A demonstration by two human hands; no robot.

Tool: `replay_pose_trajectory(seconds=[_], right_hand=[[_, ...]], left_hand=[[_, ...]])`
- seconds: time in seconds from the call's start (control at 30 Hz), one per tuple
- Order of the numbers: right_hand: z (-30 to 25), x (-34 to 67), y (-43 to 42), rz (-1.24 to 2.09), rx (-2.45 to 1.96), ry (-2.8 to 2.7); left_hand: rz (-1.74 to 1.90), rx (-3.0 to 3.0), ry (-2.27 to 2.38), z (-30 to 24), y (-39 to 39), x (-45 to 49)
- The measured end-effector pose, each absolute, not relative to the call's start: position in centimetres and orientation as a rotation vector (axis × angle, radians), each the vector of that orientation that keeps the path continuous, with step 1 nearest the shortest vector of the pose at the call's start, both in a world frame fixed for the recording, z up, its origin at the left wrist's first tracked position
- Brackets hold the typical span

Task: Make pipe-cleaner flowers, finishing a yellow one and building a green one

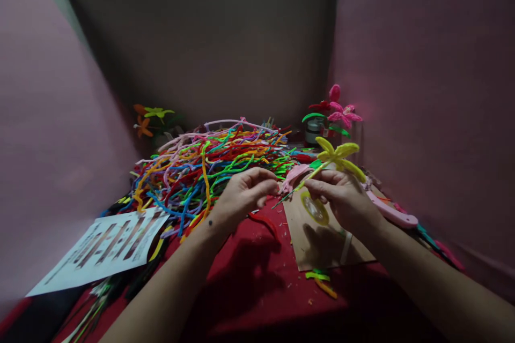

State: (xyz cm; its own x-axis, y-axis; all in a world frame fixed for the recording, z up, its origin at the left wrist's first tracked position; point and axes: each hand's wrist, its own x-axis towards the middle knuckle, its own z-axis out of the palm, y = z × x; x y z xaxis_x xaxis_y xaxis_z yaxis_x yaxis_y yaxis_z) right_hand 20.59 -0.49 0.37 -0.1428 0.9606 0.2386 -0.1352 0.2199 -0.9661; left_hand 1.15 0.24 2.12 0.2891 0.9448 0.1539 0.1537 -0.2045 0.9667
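My right hand pinches the green stem of a yellow pipe-cleaner flower, whose petals rise above my fingers. My left hand is closed in a pinch close to the lower end of that stem; whether it holds anything is not clear. A red pipe cleaner lies bent on the red cloth just below my left hand. Under my right hand lies a brown cardboard sheet with a roll of tape on it.
A big heap of coloured pipe cleaners fills the back left. A printed sheet lies at the left. Finished pink flowers stand in a jar at the back right, orange and green ones at the back left. Pink scissors lie at the right. Pink walls close in.
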Motion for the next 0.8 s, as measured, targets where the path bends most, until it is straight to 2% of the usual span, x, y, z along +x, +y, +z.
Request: replay_pose_trajectory(seconds=[0.27,0.6,0.8], right_hand=[[-0.4,19.1,-0.6,1.067,-0.967,-1.528],[-3.5,19.5,-2.8,0.713,-1.004,-1.571],[-4.3,19.3,-3.9,0.813,-0.98,-1.495]], left_hand=[[1.116,2.156,1.09,0.4,-1.2,2.8],[0.953,1.792,1.002,-0.7,-2.8,4.0],[0.922,1.65,0.93,-0.1,-3.3,4.5]])
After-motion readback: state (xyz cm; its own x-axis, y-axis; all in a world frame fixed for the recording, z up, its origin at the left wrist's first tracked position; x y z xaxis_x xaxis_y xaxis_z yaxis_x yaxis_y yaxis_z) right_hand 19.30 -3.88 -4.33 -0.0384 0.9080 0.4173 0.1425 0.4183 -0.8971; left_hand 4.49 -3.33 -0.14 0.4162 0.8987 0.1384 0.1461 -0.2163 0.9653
